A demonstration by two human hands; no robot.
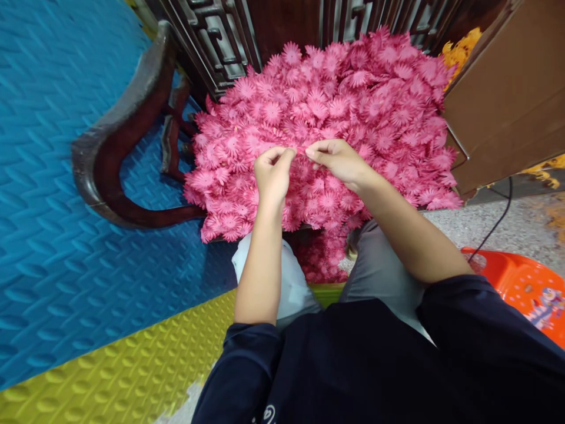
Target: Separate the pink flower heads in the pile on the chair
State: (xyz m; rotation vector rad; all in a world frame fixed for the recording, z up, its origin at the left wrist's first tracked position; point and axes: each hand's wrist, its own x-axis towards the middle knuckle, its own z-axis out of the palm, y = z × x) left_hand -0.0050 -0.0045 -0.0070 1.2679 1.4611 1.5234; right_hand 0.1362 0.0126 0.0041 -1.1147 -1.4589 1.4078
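- even, moderately bright light on the pink flowers (318, 112), with faint shadows among petals
- pale sheen across the blue mat (66, 176); glossy highlights along the curved dark wood (95, 156)
- deeper shade between the knees (368, 253); navy shirt (375, 365) nearly featureless
- wide-angle stretching toward the edges
- detail between left hand (272, 174) and right hand (339, 160) soft

I can read no words here. My dark shirt (353, 365) bears a white mark (269, 414) — partly cut off, illegible.

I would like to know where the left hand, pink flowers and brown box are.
Left hand (271, 175): head view, middle of the hand.
Pink flowers (329, 112): head view, middle of the pile.
Brown box (507, 100): head view, its broad side.
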